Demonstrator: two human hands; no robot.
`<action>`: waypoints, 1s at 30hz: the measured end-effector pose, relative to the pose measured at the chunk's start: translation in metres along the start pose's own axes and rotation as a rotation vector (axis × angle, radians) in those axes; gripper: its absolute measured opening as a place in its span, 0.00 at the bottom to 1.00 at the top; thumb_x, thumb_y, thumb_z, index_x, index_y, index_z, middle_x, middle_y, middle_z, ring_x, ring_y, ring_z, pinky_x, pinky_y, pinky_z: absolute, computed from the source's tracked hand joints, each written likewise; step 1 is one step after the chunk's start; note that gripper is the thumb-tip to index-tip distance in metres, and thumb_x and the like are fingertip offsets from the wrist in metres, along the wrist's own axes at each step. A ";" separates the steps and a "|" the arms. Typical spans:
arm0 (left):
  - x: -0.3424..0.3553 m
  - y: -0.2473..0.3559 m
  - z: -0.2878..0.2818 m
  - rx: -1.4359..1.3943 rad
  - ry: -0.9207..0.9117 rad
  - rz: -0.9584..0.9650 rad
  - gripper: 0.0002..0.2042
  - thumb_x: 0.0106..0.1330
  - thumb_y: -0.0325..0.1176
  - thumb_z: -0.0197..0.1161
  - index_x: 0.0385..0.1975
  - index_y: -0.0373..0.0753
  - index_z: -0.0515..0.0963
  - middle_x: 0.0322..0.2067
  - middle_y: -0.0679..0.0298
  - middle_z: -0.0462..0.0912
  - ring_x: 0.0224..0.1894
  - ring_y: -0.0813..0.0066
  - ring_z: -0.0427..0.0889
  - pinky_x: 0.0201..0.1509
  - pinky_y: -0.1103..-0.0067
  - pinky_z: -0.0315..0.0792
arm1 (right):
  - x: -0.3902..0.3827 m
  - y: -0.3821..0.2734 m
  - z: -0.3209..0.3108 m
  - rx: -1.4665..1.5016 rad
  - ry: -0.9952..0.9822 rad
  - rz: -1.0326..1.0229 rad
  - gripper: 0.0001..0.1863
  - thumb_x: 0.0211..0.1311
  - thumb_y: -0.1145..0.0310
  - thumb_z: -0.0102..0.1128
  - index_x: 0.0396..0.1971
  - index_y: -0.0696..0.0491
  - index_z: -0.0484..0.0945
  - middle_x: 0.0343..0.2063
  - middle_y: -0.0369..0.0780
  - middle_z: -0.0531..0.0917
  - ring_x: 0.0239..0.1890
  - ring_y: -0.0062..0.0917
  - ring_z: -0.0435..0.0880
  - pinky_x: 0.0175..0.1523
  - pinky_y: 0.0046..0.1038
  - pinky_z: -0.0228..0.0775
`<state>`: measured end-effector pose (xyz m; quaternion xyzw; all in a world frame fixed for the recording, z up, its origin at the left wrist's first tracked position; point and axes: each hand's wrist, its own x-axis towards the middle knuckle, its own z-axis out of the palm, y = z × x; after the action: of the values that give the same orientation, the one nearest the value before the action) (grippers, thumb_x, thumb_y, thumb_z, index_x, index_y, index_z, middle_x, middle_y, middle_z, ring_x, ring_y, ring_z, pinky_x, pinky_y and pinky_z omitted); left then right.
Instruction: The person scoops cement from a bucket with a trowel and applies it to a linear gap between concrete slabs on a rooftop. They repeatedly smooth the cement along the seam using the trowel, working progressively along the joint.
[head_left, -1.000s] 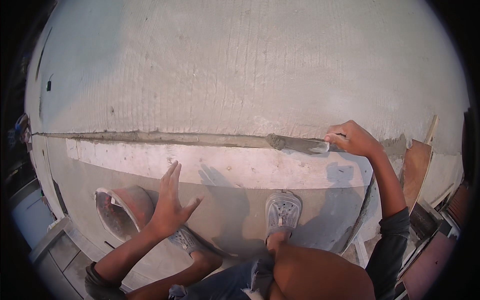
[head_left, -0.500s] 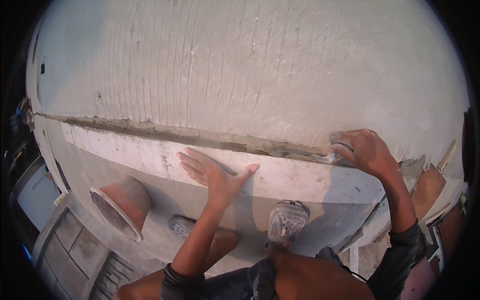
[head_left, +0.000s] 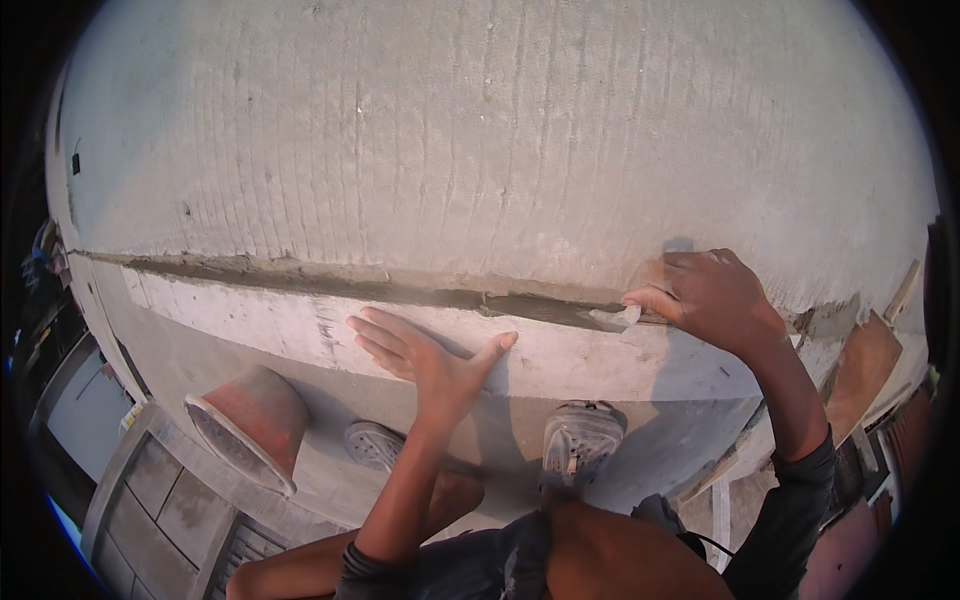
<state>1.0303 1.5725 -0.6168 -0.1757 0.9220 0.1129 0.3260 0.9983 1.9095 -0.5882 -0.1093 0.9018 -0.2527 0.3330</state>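
A long pale board [head_left: 580,355] lies along a narrow groove [head_left: 400,291] partly lined with wet grey mortar. My left hand [head_left: 425,360] rests on the board with fingers stretched and thumb spread, holding nothing. Farther right, my right hand [head_left: 710,300] is closed round a small trowel [head_left: 622,317] whose pale, smeared end shows beside my thumb at the groove. Its handle is mostly hidden in my fingers, and I cannot make out the whole blade. Beyond the groove stretches a rough, streaked cement surface [head_left: 430,140].
A reddish, cement-stained bucket [head_left: 265,415] lies tilted at the left. My clog-shod feet, one in a grey clog [head_left: 583,440], are below the board. A brown wooden piece [head_left: 862,365] leans at the right; paving slabs [head_left: 150,525] lie at lower left.
My right hand and the trowel have shifted slightly left along the groove. The long dark strip of blade seen before is less visible. My left hand stays on the board; the view has tilted a little.
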 end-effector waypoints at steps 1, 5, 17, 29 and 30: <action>0.001 0.000 0.000 0.007 0.007 0.007 0.85 0.41 0.66 0.85 0.74 0.20 0.19 0.75 0.26 0.15 0.78 0.24 0.15 0.80 0.41 0.25 | 0.002 -0.001 0.006 -0.064 0.024 -0.045 0.30 0.69 0.36 0.59 0.33 0.52 0.88 0.23 0.42 0.84 0.30 0.42 0.84 0.43 0.41 0.75; 0.001 0.000 -0.002 -0.008 -0.016 0.005 0.85 0.41 0.66 0.85 0.74 0.20 0.19 0.75 0.26 0.15 0.78 0.24 0.14 0.79 0.41 0.24 | 0.002 -0.016 0.002 -0.156 -0.070 0.010 0.27 0.70 0.38 0.58 0.41 0.49 0.87 0.31 0.40 0.87 0.36 0.37 0.87 0.46 0.39 0.77; 0.002 0.000 0.002 0.024 -0.024 -0.005 0.85 0.41 0.69 0.84 0.73 0.19 0.18 0.74 0.24 0.14 0.77 0.23 0.13 0.78 0.38 0.25 | 0.020 -0.012 0.017 -0.035 0.055 0.010 0.30 0.72 0.37 0.56 0.37 0.51 0.90 0.33 0.44 0.89 0.36 0.40 0.88 0.46 0.40 0.77; 0.001 -0.008 0.003 0.022 -0.007 0.014 0.85 0.41 0.68 0.84 0.73 0.19 0.19 0.74 0.24 0.14 0.77 0.22 0.14 0.78 0.38 0.25 | 0.000 0.002 -0.026 0.092 -0.202 0.235 0.29 0.70 0.38 0.60 0.39 0.53 0.89 0.34 0.45 0.88 0.37 0.43 0.87 0.48 0.42 0.77; 0.001 -0.008 0.003 0.020 -0.004 0.017 0.85 0.41 0.68 0.84 0.73 0.19 0.19 0.74 0.24 0.14 0.77 0.22 0.14 0.78 0.38 0.25 | -0.002 0.000 -0.026 0.066 -0.209 0.257 0.30 0.70 0.37 0.59 0.39 0.53 0.89 0.34 0.45 0.88 0.38 0.42 0.87 0.49 0.42 0.76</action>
<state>1.0339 1.5661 -0.6202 -0.1643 0.9239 0.1070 0.3285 0.9826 1.9195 -0.5703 -0.0078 0.8598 -0.2250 0.4582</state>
